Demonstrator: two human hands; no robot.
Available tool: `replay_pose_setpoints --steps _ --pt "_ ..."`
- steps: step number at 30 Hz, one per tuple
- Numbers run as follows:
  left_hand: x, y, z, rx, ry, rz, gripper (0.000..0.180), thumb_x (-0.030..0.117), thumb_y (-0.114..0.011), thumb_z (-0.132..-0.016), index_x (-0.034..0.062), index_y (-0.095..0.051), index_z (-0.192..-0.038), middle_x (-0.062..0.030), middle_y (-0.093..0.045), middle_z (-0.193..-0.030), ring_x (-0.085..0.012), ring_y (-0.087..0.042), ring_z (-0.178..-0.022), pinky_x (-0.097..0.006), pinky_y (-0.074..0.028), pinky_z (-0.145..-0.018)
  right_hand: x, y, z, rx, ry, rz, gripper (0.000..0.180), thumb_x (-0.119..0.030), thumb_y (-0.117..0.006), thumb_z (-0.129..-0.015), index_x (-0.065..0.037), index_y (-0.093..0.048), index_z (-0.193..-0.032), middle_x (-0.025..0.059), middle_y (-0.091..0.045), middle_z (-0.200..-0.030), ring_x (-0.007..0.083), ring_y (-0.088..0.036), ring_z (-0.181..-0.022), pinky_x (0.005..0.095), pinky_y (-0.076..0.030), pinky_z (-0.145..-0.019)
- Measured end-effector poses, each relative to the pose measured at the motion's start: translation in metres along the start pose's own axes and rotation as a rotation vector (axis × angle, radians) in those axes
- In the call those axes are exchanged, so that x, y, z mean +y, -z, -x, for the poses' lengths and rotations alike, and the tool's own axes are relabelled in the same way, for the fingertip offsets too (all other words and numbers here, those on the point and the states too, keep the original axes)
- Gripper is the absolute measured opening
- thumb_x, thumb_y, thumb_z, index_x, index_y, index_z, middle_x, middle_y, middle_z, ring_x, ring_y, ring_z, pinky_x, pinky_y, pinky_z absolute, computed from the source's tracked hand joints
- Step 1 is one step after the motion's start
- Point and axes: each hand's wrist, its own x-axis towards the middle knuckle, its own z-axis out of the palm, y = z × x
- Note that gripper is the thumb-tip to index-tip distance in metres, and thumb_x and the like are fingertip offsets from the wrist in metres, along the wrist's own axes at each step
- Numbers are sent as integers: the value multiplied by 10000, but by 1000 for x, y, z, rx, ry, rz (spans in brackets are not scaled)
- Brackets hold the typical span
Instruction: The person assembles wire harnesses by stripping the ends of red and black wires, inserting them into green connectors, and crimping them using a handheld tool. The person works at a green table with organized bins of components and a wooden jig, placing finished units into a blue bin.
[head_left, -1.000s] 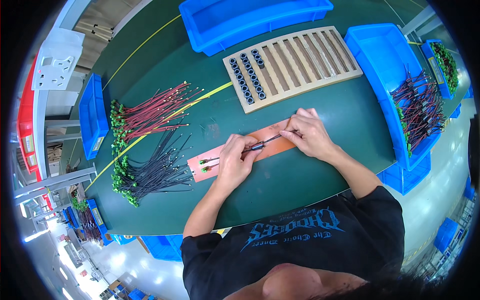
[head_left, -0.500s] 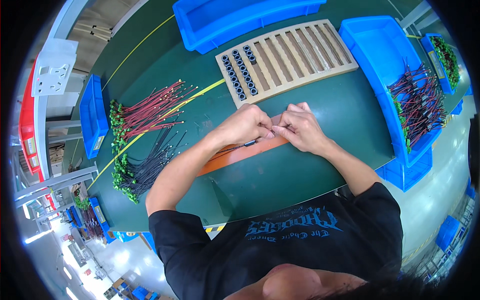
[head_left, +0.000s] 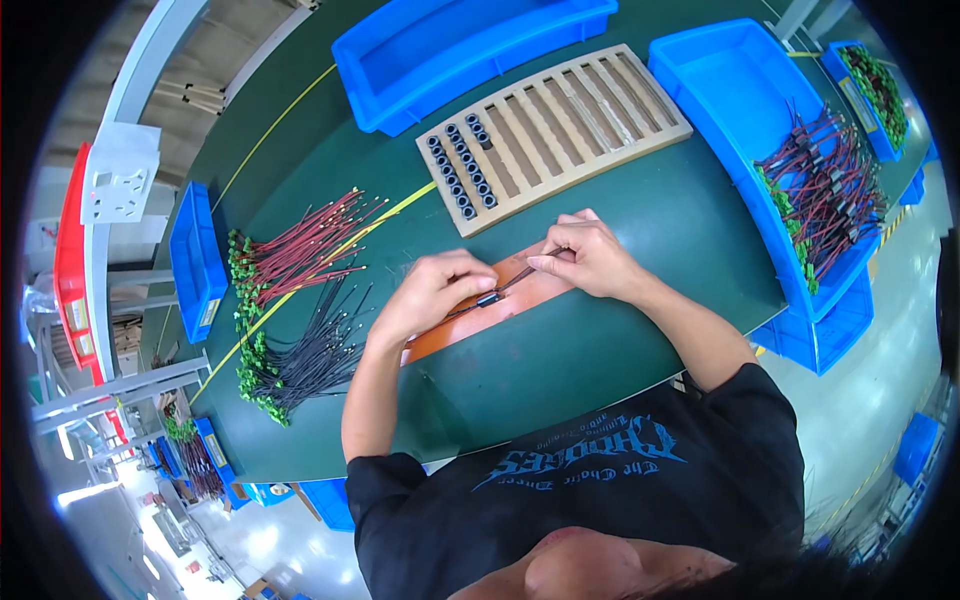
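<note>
On an orange strip [head_left: 445, 342] lies a cable with a black cylindrical core [head_left: 488, 299], which looks like a ferrite ring. My right hand [head_left: 595, 258] pinches the dark wires [head_left: 517, 277] that come out of the core's right end. Curled beside the core, my left hand [head_left: 425, 298] has its thumb near the core's upper edge; what its fingers hold, if anything, is hidden. To the left lie bundles of red wires [head_left: 312, 245] and black wires [head_left: 315, 350], with green connectors [head_left: 262, 385] at their left ends.
A slotted wooden rack [head_left: 560, 130] beyond my hands holds several black cores [head_left: 467, 160] in its left slots. Behind it stands a blue bin [head_left: 480, 60]. Another blue bin [head_left: 700, 75] at the right holds finished-looking cables [head_left: 825, 195]. A small blue tray [head_left: 197, 250] stands at the left edge.
My hands have moved apart, the left going left and down. The core now shows between them, with wires stretched to my right hand. The whole view has shifted slightly.
</note>
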Motion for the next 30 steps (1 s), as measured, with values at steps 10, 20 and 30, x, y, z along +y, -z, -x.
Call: replay_pose_setpoints --steps 10,20,30 --pt "-3 -11 12 -14 42 -120 243 163 -793 -861 46 -771 -1073 -99 -683 -894 -225 -665 -811 -352 -527 -748 -4 0 -1 4 -69 -78 285 -318 -804 -873 -80 -700 -756 7 -529 -625 166 -519 -661 345 -397 -807" --pt "51 33 61 31 162 248 269 113 -595 -1024 -35 -592 -1249 -33 -616 -842 -92 -577 -662 -262 -483 -630 -82 -17 -52 146 106 -778 116 -123 -707 -966 -20 -658 -942 66 -712 -921 91 -601 -742 250 -466 -647" --pt "56 -15 75 304 -162 782 405 306 -429 -1114 -7 -484 -1366 -44 -561 -873 -40 -303 -561 -212 -288 -515 -153 -15 -100 -121 -158 -1259 206 -238 -586 -1060 -44 -650 -1027 113 -749 -945 121 -688 -790 237 -494 -603"
